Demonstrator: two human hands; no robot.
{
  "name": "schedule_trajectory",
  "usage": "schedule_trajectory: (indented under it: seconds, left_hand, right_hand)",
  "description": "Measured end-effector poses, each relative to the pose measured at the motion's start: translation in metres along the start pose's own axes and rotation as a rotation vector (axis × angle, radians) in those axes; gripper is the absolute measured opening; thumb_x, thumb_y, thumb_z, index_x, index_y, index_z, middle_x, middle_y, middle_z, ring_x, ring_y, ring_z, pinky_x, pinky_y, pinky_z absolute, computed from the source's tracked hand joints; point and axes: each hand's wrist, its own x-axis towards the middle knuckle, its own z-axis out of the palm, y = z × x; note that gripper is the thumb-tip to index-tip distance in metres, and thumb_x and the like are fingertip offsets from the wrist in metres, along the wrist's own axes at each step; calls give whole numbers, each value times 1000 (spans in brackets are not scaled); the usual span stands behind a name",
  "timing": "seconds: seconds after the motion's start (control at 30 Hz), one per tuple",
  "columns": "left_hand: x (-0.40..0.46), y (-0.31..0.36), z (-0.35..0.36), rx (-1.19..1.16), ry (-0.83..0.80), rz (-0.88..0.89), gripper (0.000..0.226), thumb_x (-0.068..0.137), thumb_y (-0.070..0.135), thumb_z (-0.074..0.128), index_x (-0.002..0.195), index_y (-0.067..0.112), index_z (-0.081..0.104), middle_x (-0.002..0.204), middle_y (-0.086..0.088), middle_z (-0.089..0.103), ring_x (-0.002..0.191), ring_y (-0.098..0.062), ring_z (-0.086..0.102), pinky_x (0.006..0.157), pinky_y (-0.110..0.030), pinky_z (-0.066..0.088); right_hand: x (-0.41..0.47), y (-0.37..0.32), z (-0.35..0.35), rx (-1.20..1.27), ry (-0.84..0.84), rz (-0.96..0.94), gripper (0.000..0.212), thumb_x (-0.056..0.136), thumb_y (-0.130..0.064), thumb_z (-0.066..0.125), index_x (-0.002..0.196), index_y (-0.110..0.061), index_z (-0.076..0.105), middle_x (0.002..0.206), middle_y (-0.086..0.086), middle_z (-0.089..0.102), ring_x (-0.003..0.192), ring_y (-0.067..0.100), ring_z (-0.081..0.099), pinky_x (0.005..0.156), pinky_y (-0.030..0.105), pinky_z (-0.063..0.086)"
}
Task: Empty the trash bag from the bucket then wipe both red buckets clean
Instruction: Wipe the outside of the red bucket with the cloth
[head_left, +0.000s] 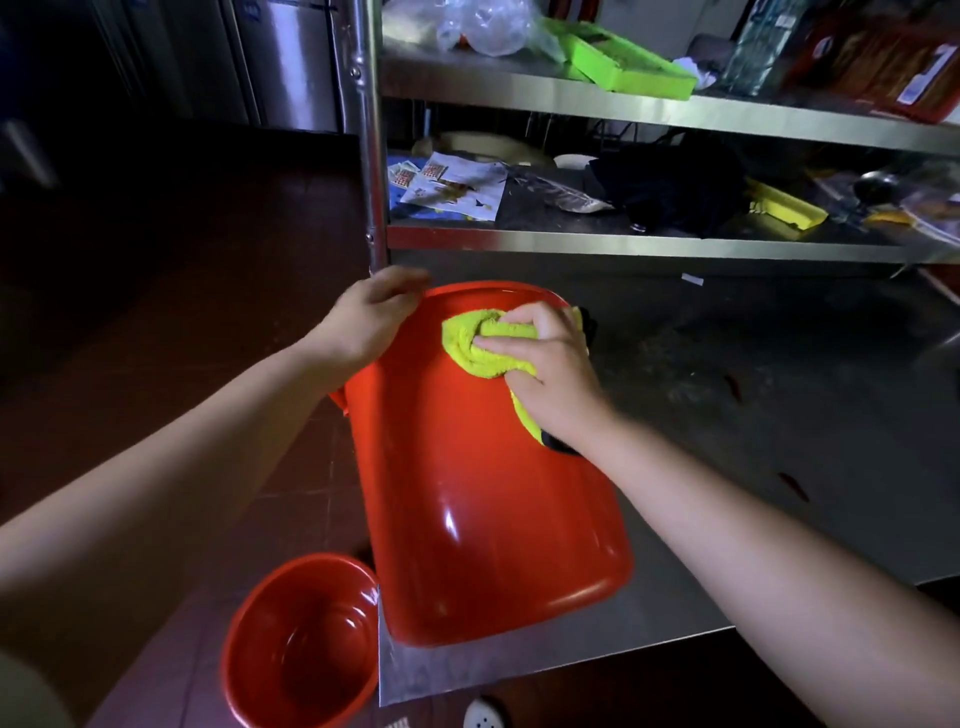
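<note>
Two red buckets show: a small one (301, 644) upright on the floor, nearest, and a large one (483, 467) lying tilted on the steel surface (727, 415). The right hand (550, 374) presses a bunched yellow cloth (480, 345) against its side, fingers curled round it. The left hand (371, 317) grips the far rim, before cluttered shelves (649, 244).

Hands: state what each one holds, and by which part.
Left hand grips the large red bucket at its far edge. Right hand clutches the bunched yellow-green cloth.

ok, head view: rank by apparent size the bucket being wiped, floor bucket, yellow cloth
1. bucket being wiped, on the table
2. floor bucket, farther from the camera, so true size unsure
3. yellow cloth, partly under the right hand
</note>
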Motion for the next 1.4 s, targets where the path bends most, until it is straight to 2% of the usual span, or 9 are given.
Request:
schedule_trajectory:
  seconds: [0.1, 0.2, 0.4, 0.47, 0.6, 0.77, 0.87, 1.1, 1.4]
  left_hand:
    - [8, 21, 22, 307, -137, 21, 35, 95, 44, 44, 121, 27, 58, 121, -3, 61, 113, -15, 55, 101, -28, 41]
    - [10, 23, 23, 510, -118, -36, 43, 94, 50, 38, 119, 21, 57, 120, -14, 60, 113, -32, 55, 94, -34, 41]
    - [-3, 3, 5, 141, -52, -86, 32, 96, 40, 45, 114, 17, 59, 115, -6, 59, 107, -19, 53, 94, -30, 43]
    - [-10, -1, -1, 57, -20, -93, 22, 97, 37, 44, 106, 22, 57, 100, -1, 54, 93, -13, 48, 80, -26, 39]
    - [-14, -3, -1, -63, -23, -101, 32, 100, 32, 41, 121, 15, 57, 108, 4, 55, 99, -6, 47, 86, -21, 35]
    - [-1, 0, 13, -157, -50, -175, 20, 99, 35, 41, 101, 24, 58, 115, -1, 56, 107, -10, 49, 87, -22, 39]
    - [5, -4, 15, -190, -65, -227, 38, 98, 36, 42, 127, 13, 54, 130, -3, 54, 120, -12, 49, 104, -28, 36]
    - [-12, -29, -4, -218, 16, -211, 28, 101, 33, 36, 90, 23, 60, 72, 12, 62, 57, 7, 58, 49, -13, 46]
    - [-26, -48, -24, -122, 45, -150, 31, 101, 33, 32, 87, 29, 59, 78, 6, 55, 67, -4, 50, 57, -19, 44]
  right_hand:
    - [-38, -10, -9, -18, -63, -67, 45, 71, -3, 55, 108, -24, 71, 112, 6, 54, 108, 25, 42, 96, 42, 35]
    - [-88, -17, -16, -4, -141, -99, 48, 70, 0, 56, 108, -24, 72, 111, 10, 56, 106, 25, 44, 91, 44, 38]
    - [-173, -25, -24, 85, -246, -190, 57, 64, 10, 61, 110, -23, 71, 115, 4, 51, 107, 26, 44, 86, 46, 41]
    - [-172, -28, -23, 90, -255, -223, 55, 64, 8, 59, 107, -23, 72, 115, 3, 51, 106, 25, 44, 85, 46, 40]
    - [-127, -26, -16, 47, -167, -252, 49, 61, 3, 58, 100, -22, 75, 104, 12, 60, 99, 24, 43, 85, 40, 38]
    - [-19, -5, -5, 18, 6, -64, 39, 67, 0, 55, 96, -17, 76, 103, 13, 60, 98, 36, 51, 91, 37, 34]
    - [28, 11, -4, 31, 82, 120, 41, 75, 6, 53, 102, -18, 74, 108, 6, 56, 107, 30, 46, 99, 32, 33]
    - [-19, -9, -4, -27, -103, -99, 42, 70, -2, 55, 101, -24, 74, 105, 6, 56, 102, 30, 45, 90, 41, 34]
    - [-143, -21, -19, 12, -255, -263, 46, 67, -5, 47, 98, -24, 75, 102, 7, 60, 101, 20, 42, 84, 43, 39]
